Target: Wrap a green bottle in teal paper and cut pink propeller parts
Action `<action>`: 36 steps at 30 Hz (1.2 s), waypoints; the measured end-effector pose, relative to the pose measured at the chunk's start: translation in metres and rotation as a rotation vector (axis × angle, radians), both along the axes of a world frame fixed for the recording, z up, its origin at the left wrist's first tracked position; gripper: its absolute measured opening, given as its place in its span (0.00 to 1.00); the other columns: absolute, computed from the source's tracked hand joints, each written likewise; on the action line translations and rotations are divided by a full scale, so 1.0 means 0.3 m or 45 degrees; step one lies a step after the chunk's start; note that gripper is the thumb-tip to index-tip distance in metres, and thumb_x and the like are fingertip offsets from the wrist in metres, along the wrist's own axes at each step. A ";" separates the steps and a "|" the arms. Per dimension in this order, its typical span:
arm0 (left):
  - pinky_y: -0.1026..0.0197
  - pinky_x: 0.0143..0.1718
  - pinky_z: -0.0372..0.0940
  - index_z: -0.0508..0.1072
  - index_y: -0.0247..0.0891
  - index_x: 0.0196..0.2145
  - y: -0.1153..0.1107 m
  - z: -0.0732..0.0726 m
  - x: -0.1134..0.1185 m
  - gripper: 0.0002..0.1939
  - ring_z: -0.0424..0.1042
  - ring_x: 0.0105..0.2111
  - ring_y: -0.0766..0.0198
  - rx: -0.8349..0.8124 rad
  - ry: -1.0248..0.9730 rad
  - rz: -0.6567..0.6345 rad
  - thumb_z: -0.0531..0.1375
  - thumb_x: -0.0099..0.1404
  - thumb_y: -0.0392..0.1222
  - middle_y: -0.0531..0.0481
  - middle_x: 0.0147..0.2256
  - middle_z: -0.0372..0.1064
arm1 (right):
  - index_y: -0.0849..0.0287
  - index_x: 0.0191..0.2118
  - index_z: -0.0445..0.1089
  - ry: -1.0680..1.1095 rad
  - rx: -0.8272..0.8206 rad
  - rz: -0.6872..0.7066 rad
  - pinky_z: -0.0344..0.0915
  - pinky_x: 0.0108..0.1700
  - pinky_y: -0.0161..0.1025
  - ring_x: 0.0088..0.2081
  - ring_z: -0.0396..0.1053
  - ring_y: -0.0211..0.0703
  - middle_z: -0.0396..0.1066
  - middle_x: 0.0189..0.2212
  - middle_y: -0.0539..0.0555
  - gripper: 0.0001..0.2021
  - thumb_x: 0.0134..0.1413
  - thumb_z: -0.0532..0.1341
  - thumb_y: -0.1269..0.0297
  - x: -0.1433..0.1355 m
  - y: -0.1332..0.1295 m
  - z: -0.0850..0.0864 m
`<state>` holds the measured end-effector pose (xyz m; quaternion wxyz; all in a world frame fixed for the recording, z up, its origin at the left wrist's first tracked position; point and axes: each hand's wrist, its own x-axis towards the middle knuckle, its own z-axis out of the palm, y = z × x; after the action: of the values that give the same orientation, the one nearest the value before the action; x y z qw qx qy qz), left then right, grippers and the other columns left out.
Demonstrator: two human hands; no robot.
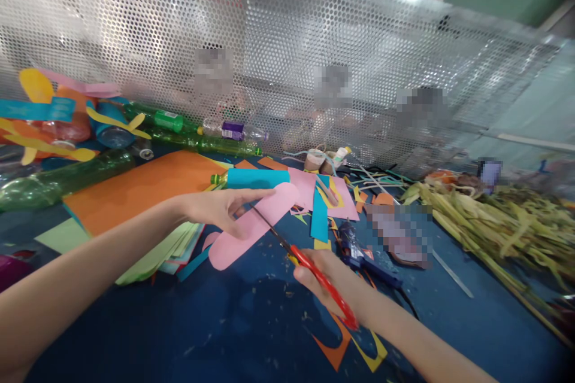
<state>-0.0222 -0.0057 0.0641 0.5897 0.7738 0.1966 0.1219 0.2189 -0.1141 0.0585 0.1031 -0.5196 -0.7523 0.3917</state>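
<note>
My left hand [220, 208] grips a pink paper strip [258, 226] with rounded ends. Its thumb lies over the near side and the index finger stretches along the far edge; the other fingers are partly hidden. In my right hand [335, 281] is a pair of red-handled scissors [321, 278], blades pointing up and left across the strip. Whether the blades are slightly apart, I cannot tell. Beyond the strip lies a bottle wrapped in blue paper [258, 179], with a green cap. A pink sheet [303, 188] and a blue paper strip [319, 218] are just right of it.
Orange paper [148, 185] and pale green sheets [162, 251] lie to the left, plastic bottles [197, 140] behind. A glue gun [368, 263], phone [399, 236] and dried husks [498, 233] occupy the right. Paper scraps [336, 344] lie near my right wrist. A perforated metal screen [287, 42] stands behind.
</note>
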 end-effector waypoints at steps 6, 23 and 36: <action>0.54 0.52 0.56 0.46 0.51 0.61 0.009 -0.013 -0.002 0.46 0.43 0.61 0.47 0.027 0.004 0.047 0.66 0.50 0.37 0.51 0.64 0.32 | 0.58 0.21 0.52 -0.069 0.016 -0.020 0.45 0.19 0.32 0.20 0.44 0.32 0.45 0.16 0.44 0.23 0.51 0.51 0.41 -0.004 -0.001 -0.003; 0.55 0.47 0.61 0.60 0.49 0.56 0.057 -0.065 -0.023 0.38 0.60 0.53 0.50 -0.096 0.178 -0.104 0.66 0.48 0.40 0.51 0.58 0.56 | 0.61 0.40 0.69 -0.696 0.733 -0.570 0.59 0.32 0.37 0.36 0.71 0.50 0.74 0.35 0.60 0.13 0.53 0.55 0.59 0.250 0.180 -0.001; 0.56 0.48 0.60 0.63 0.47 0.55 0.055 -0.128 0.009 0.33 0.64 0.49 0.53 0.156 0.293 -0.160 0.63 0.50 0.41 0.51 0.52 0.64 | 0.61 0.36 0.72 -0.705 0.677 -0.399 0.60 0.33 0.34 0.34 0.71 0.44 0.74 0.29 0.54 0.11 0.49 0.60 0.60 0.289 0.408 -0.035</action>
<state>-0.0194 0.0109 0.0258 0.5215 0.8279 0.2064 0.0071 0.3055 0.0083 0.0481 0.0857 -0.6687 -0.7385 0.0088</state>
